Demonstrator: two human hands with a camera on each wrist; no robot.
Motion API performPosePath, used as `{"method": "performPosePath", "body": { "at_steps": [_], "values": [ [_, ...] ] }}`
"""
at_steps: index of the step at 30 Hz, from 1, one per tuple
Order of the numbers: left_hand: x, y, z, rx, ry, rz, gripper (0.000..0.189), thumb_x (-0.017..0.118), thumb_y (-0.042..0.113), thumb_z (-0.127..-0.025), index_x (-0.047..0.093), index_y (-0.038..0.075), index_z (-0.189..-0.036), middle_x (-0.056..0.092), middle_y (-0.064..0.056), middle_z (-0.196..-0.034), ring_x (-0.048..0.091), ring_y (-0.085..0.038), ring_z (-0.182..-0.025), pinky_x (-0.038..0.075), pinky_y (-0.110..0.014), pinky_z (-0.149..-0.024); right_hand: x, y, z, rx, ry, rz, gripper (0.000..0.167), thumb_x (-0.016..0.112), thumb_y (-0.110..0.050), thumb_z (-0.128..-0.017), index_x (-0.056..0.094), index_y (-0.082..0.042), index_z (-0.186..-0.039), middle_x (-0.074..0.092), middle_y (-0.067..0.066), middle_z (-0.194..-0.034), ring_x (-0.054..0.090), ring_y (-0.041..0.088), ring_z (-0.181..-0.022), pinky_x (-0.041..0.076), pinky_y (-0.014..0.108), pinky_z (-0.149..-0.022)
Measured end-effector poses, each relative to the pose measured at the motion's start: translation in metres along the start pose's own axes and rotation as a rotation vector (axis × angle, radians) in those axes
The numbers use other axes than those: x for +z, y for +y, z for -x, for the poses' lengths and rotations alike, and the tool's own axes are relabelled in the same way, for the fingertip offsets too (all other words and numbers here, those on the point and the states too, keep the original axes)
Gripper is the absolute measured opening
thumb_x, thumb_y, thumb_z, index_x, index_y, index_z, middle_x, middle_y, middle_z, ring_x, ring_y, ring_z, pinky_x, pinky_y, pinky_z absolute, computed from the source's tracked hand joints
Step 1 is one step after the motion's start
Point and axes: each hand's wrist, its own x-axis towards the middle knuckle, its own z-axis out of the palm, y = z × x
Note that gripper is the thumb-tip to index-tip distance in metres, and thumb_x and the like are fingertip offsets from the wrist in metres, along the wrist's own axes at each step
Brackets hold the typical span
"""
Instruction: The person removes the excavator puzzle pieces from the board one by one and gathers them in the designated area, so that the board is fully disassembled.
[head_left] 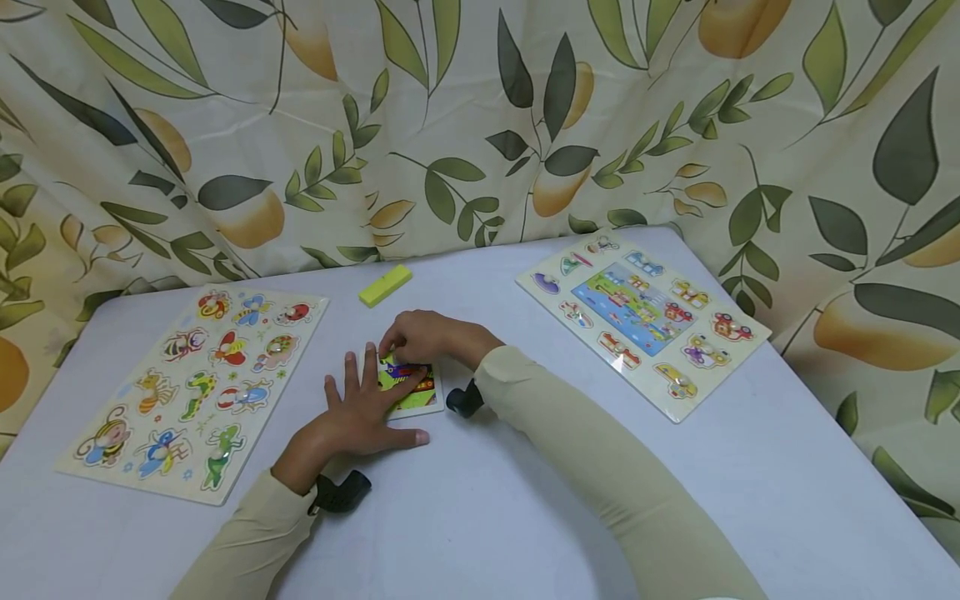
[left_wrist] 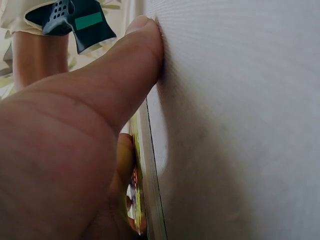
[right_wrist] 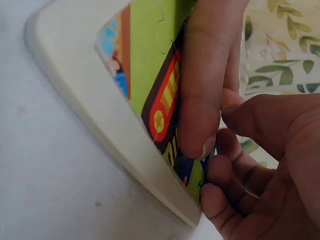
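A small jigsaw puzzle [head_left: 408,402] with a bright green vehicle picture lies in a white frame [right_wrist: 75,80] at the table's middle. My left hand [head_left: 356,417] is spread across it from the near left. One straight finger lies over the picture, and the thumb rests on the tablecloth just in front of the frame. At the puzzle's far edge is my right hand [head_left: 427,335], its fingers curled and fingertips right at the picture's border. In the right wrist view a left finger hides part of those fingertips; I cannot tell whether they pinch a piece.
An insect peg puzzle board [head_left: 258,425] lies to the left. Another board [head_left: 652,375], with vehicle pieces, lies on the right. A yellow-green block [head_left: 386,286] sits beyond the hands. Behind the white-covered table [head_left: 480,517] hangs a leaf-patterned curtain [head_left: 465,108].
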Motion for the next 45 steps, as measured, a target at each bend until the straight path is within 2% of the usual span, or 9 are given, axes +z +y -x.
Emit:
{"method": "performPosePath", "body": {
  "at_steps": [5,8,15,21,29,40,45],
  "values": [
    [0.0,0.001,0.001,0.0,-0.001,0.011,0.09,0.064,0.068,-0.079,0.03,0.032,-0.154,-0.025,-0.026,-0.154,-0.028,-0.053,-0.134,-0.01,-0.077,-0.096,-0.001,0.001,0.002,0.007,0.006,-0.073,0.032,0.052,0.001,-0.093,0.07,-0.013,-0.116,0.061,0.001,-0.115,0.053,0.014,-0.099,0.044,0.027,-0.09],
    [-0.001,0.001,0.001,-0.002,-0.002,0.013,0.09,0.064,0.068,-0.08,0.029,0.031,-0.154,-0.025,-0.027,-0.154,-0.028,-0.054,-0.134,-0.01,-0.077,-0.096,-0.001,0.002,0.003,0.012,0.006,-0.105,0.031,0.051,0.001,-0.094,0.069,-0.013,-0.115,0.061,0.001,-0.114,0.053,0.015,-0.1,0.043,0.027,-0.091],
    [-0.001,0.001,0.001,-0.014,-0.006,-0.004,0.09,0.063,0.068,-0.08,0.027,0.033,-0.154,-0.024,-0.027,-0.154,-0.027,-0.054,-0.134,-0.01,-0.076,-0.096,-0.001,0.004,0.006,-0.001,0.043,-0.144,0.031,0.052,0.001,-0.095,0.069,-0.013,-0.115,0.064,0.001,-0.107,0.057,0.014,-0.094,0.045,0.025,-0.085],
    [-0.001,0.001,0.001,-0.024,-0.011,-0.006,0.091,0.064,0.068,-0.08,0.027,0.033,-0.154,-0.023,-0.028,-0.154,-0.026,-0.054,-0.134,-0.01,-0.076,-0.096,-0.001,0.007,0.007,0.003,0.097,-0.203,0.019,0.059,-0.006,-0.096,0.069,-0.008,-0.112,0.067,0.0,-0.098,0.059,0.012,-0.088,0.047,0.022,-0.081],
    [0.0,0.0,0.0,-0.017,-0.014,-0.013,0.091,0.063,0.07,-0.079,0.026,0.034,-0.155,-0.024,-0.027,-0.154,-0.027,-0.054,-0.134,-0.011,-0.076,-0.096,-0.002,0.008,0.008,0.005,0.104,-0.202,0.016,0.061,-0.005,-0.095,0.07,-0.009,-0.106,0.067,0.0,-0.094,0.06,0.013,-0.084,0.048,0.022,-0.077],
    [-0.001,0.001,0.0,-0.027,-0.014,-0.016,0.092,0.063,0.07,-0.079,0.025,0.033,-0.155,-0.024,-0.028,-0.154,-0.026,-0.054,-0.135,-0.011,-0.076,-0.097,-0.003,0.015,0.008,-0.039,0.129,-0.236,0.017,0.06,-0.003,-0.095,0.07,-0.006,-0.109,0.069,0.002,-0.097,0.06,0.013,-0.086,0.047,0.022,-0.079],
    [-0.001,0.002,0.0,-0.031,-0.015,-0.019,0.092,0.062,0.07,-0.079,0.026,0.033,-0.155,-0.023,-0.028,-0.154,-0.025,-0.054,-0.135,-0.011,-0.076,-0.097,-0.003,0.018,0.007,-0.03,0.143,-0.252,0.017,0.061,-0.005,-0.096,0.07,-0.007,-0.109,0.068,0.001,-0.097,0.06,0.013,-0.086,0.047,0.022,-0.079]
  ]
}}
